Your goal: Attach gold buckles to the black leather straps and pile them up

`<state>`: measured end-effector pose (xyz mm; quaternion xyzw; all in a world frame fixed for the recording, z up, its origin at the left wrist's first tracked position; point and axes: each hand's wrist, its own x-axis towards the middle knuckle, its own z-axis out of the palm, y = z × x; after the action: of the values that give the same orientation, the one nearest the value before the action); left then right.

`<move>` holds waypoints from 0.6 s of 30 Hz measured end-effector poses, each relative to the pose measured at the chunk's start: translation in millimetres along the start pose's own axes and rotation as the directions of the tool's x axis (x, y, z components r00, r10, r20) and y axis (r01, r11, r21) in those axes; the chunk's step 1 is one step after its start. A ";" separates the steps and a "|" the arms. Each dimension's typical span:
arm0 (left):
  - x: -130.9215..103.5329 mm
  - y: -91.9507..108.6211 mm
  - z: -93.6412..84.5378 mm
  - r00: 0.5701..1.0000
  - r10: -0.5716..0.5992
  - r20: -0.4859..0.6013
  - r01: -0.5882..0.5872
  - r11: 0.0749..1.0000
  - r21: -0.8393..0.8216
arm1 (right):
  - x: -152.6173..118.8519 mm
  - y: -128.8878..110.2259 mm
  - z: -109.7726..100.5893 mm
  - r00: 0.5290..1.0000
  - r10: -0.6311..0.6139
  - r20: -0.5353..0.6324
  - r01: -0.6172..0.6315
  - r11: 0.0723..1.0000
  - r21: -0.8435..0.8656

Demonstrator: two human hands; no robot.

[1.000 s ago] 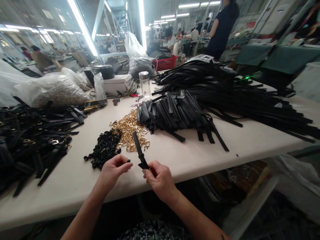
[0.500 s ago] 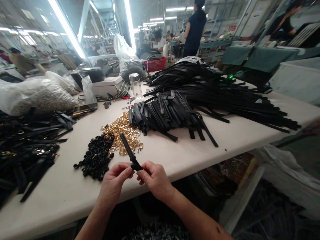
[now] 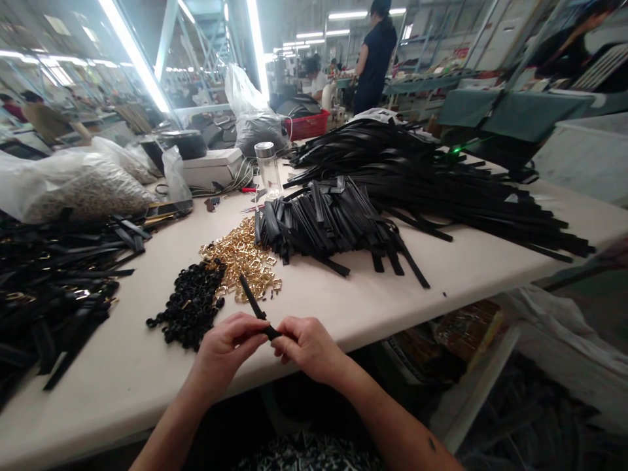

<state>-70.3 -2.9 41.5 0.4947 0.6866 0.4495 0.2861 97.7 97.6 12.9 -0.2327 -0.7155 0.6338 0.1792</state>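
Between my two hands, over the table's front edge, is a short black strap (image 3: 252,298) with a small black loop around it. My left hand (image 3: 228,343) pinches the strap close to the loop. My right hand (image 3: 307,345) is closed on the strap's lower end. The strap's upper part points away from me, towards a heap of gold buckles (image 3: 245,252). Left of the buckles lies a heap of small black loops (image 3: 189,304). A pile of short black straps (image 3: 324,222) lies behind and to the right.
Long black straps (image 3: 432,176) cover the back right of the table (image 3: 383,307). More black straps with buckles (image 3: 63,281) lie at the left. A glass bottle (image 3: 269,173), a white box (image 3: 210,169) and plastic bags stand at the back. A person (image 3: 376,59) stands beyond.
The strap has tilted lower, and its upper end has dropped slightly. My left hand's fingers have shifted to lie over the strap near the loop. My right hand keeps its hold.
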 end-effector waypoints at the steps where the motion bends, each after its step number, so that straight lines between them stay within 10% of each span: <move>1: 0.3 0.0 1.4 1.000 -0.026 0.013 0.026 0.999 -0.024 | 0.2 0.6 0.2 1.000 0.006 0.003 -0.006 1.000 0.000; 9: 1.1 -4.2 14.9 0.984 -0.172 0.042 0.177 0.946 -0.271 | 2.0 3.4 2.7 0.999 -0.037 0.023 0.035 0.998 0.060; 18: -0.1 -6.7 24.7 0.998 -0.033 -0.047 0.032 0.999 -0.041 | -2.7 -1.2 -2.0 0.996 -0.079 0.044 0.076 0.995 0.066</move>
<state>-52.4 4.6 24.9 0.4668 0.6919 0.4702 0.2870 100.8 97.6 14.4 -0.1841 -0.7073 0.6544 0.1941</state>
